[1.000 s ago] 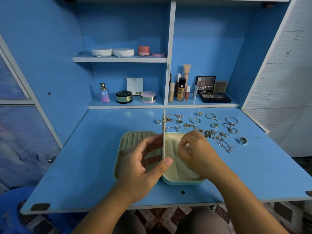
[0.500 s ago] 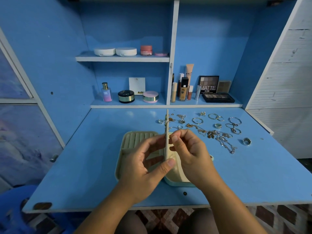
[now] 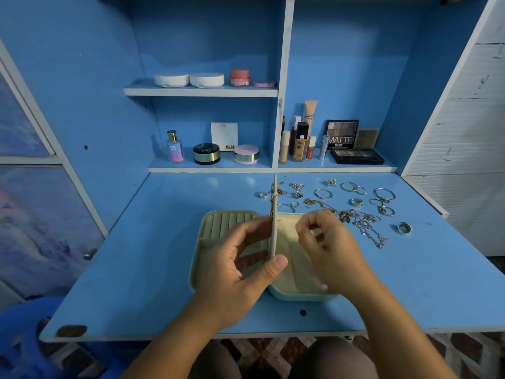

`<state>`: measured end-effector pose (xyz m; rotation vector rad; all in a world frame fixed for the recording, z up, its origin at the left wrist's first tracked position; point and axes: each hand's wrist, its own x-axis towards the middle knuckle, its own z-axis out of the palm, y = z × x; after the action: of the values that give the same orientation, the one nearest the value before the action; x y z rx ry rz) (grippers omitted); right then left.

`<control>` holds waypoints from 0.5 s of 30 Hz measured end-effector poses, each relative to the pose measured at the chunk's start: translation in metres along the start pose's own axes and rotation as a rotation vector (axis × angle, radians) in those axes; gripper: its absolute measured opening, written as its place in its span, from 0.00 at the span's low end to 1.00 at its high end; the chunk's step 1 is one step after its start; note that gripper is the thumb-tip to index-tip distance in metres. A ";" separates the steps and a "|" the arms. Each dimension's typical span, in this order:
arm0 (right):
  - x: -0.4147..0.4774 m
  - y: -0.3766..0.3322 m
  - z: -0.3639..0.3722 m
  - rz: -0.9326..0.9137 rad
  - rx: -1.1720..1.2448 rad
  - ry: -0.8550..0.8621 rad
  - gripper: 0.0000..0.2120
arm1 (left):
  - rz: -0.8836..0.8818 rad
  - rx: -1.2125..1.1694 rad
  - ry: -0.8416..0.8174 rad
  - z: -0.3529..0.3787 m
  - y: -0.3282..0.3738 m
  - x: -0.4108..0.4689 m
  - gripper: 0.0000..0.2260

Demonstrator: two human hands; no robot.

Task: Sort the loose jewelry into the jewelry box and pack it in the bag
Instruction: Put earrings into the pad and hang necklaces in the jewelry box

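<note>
A mint-green jewelry box (image 3: 203, 233) lies open on the blue desk (image 3: 131, 269), with cream ring rolls in its left half and a cream pocket in its right half. Its thin divider flap (image 3: 274, 192) stands upright, edge-on to me, with small gold pieces on it. My left hand (image 3: 232, 277) grips the flap between thumb and fingers. Just right of the flap, my right hand (image 3: 333, 253) hovers over the right half with its fingers curled, and nothing shows between them. Loose chains, hoops and rings (image 3: 363, 217) lie scattered behind and to the right of the box. No bag is in view.
A chunky silver ring (image 3: 404, 228) lies alone at the right of the desk. Cosmetics (image 3: 300, 140) and an eyeshadow palette (image 3: 355, 155) stand on the shelf behind the desk. A blue plastic stool (image 3: 19, 337) is at the lower left.
My right hand went from the box's right half up to the flap, pinched at it, and has now drawn back a little to the right. My left hand keeps holding the flap upright.
</note>
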<state>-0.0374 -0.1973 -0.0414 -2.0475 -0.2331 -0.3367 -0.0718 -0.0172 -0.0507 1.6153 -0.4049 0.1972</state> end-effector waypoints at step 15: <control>0.014 0.018 -0.042 0.028 -0.564 -0.191 0.04 | -0.007 0.041 -0.017 -0.001 0.001 0.001 0.23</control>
<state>-0.0242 -0.2425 -0.0328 -2.6422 -0.2443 -0.2002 -0.0714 -0.0163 -0.0491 1.6598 -0.4099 0.1877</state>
